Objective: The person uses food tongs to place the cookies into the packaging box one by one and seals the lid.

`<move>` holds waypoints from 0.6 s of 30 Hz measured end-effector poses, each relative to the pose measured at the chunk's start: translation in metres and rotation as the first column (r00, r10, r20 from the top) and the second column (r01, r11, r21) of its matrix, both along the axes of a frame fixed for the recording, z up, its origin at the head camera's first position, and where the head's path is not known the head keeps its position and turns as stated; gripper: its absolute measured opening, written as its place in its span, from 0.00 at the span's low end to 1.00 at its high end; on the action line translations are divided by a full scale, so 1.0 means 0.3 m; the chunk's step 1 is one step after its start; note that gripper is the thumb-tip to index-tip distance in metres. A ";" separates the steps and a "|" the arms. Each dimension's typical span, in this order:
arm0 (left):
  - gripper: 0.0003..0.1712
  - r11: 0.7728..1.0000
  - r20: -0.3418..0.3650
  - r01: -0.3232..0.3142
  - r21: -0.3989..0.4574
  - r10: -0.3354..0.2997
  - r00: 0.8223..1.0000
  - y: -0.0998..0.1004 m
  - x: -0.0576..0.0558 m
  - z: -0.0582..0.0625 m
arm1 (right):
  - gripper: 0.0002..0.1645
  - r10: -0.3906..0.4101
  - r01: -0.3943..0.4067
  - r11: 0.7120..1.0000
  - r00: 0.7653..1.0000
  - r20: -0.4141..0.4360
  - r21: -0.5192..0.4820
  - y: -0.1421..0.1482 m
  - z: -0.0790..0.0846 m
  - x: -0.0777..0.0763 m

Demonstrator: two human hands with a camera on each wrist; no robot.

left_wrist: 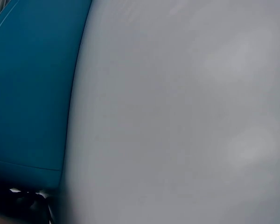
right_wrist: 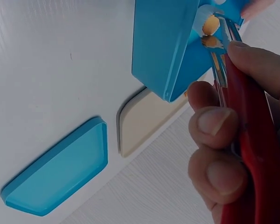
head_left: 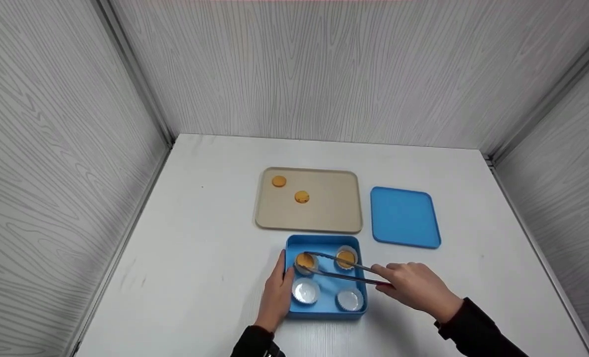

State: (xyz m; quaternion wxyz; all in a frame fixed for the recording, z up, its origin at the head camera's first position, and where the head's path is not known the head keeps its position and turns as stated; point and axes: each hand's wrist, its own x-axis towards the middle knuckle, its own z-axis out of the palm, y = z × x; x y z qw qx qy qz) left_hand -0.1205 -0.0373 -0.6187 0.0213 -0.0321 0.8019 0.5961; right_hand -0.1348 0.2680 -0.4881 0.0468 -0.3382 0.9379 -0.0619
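My left hand [head_left: 276, 292] holds the left wall of a blue box [head_left: 326, 315], thumb at the rim and fingers along the outside. In my right hand [head_left: 418, 287] is a pair of metal tongs [head_left: 346, 275] with red handles [right_wrist: 252, 140]. The tongs reach over the box, their tips on either side of a round orange-brown cookie [head_left: 304, 260] in the upper-left foil cup. Another cookie [head_left: 345, 258] sits in the upper-right cup, partly behind a tong arm. The lower-left cup [head_left: 305, 291] and lower-right cup [head_left: 350, 300] hold nothing. The left wrist view shows mainly the box's outer wall [left_wrist: 32, 93].
Behind the box lies a beige tray [head_left: 331, 208] bearing a plain cookie [head_left: 279, 181] and a cookie with dark marks [head_left: 301, 197]. A blue lid [head_left: 406, 217] lies right of the tray. Wood-grain panels [head_left: 324, 74] surround the white table [head_left: 195, 258].
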 end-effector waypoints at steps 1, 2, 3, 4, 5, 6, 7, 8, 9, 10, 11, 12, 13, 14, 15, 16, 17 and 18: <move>0.33 1.000 0.000 0.000 -0.001 0.000 1.000 0.000 0.000 0.000 | 0.18 0.000 0.000 1.000 1.000 -0.004 -0.002 0.000 0.000 0.000; 0.33 1.000 -0.001 0.000 -0.002 0.000 1.000 0.000 0.000 0.000 | 0.18 0.001 -0.001 1.000 1.000 -0.008 -0.004 0.000 -0.001 0.001; 0.33 1.000 -0.002 -0.001 -0.003 0.001 1.000 -0.001 0.001 0.001 | 0.19 0.003 -0.003 1.000 1.000 -0.014 -0.008 0.000 -0.002 0.002; 0.33 1.000 -0.001 -0.004 -0.003 0.004 1.000 -0.001 0.002 0.001 | 0.19 0.006 -0.006 1.000 1.000 -0.021 -0.013 0.000 -0.003 0.002; 0.33 1.000 -0.002 -0.005 -0.004 0.005 1.000 -0.002 0.004 0.001 | 0.19 0.008 -0.009 1.000 1.000 -0.027 -0.017 0.000 -0.004 0.003; 0.33 1.000 0.001 -0.007 -0.005 0.007 1.000 -0.002 0.005 0.001 | 0.19 0.009 -0.010 1.000 0.999 -0.034 -0.021 0.000 -0.005 0.004; 0.33 1.000 0.001 -0.007 -0.005 0.007 1.000 -0.002 0.006 0.001 | 0.18 0.009 -0.010 1.000 0.999 -0.039 -0.024 0.000 -0.006 0.005; 0.33 1.000 0.003 -0.008 -0.005 0.008 1.000 -0.002 0.007 0.001 | 0.18 0.010 -0.011 1.000 0.999 -0.044 -0.027 0.000 -0.007 0.005; 0.34 1.000 0.007 -0.009 -0.004 0.009 1.000 -0.003 0.008 0.002 | 0.18 0.009 -0.011 0.999 0.999 -0.046 -0.031 0.001 -0.007 0.005; 0.34 1.000 0.009 -0.009 -0.004 0.009 1.000 -0.003 0.008 0.002 | 0.18 0.008 -0.009 0.999 0.999 -0.047 -0.033 0.001 -0.007 0.005; 0.34 1.000 0.009 -0.009 -0.004 0.009 1.000 -0.003 0.008 0.002 | 0.18 0.006 -0.008 0.999 0.999 -0.047 -0.035 0.001 -0.007 0.005; 0.34 1.000 0.011 -0.009 -0.003 0.009 1.000 -0.003 0.007 0.003 | 0.18 0.004 -0.005 0.999 0.999 -0.047 -0.036 0.001 -0.006 0.005; 0.34 1.000 0.011 -0.009 -0.003 0.009 1.000 -0.003 0.007 0.003 | 0.19 0.002 -0.004 0.999 0.999 -0.046 -0.037 0.001 -0.005 0.005; 0.34 1.000 0.015 -0.010 -0.002 0.010 1.000 -0.003 0.006 0.003 | 0.19 0.001 -0.002 0.999 0.999 -0.045 -0.037 0.002 -0.003 0.005; 0.34 1.000 0.016 -0.011 -0.002 0.011 1.000 -0.003 0.006 0.003 | 0.19 -0.001 0.000 0.999 0.999 -0.042 -0.039 0.003 -0.003 0.005; 0.34 1.000 0.013 -0.012 -0.002 0.012 1.000 -0.003 0.006 0.002 | 0.19 -0.002 0.001 0.999 0.999 -0.041 -0.037 0.003 -0.002 0.004; 0.34 1.000 0.015 -0.014 -0.001 0.014 1.000 -0.004 0.006 0.003 | 0.19 -0.006 0.004 0.999 0.999 -0.037 -0.037 0.004 0.000 0.003; 0.34 1.000 0.015 -0.014 0.000 0.014 1.000 -0.004 0.007 0.004 | 0.19 -0.010 0.009 0.999 0.999 -0.032 -0.036 0.005 0.002 0.003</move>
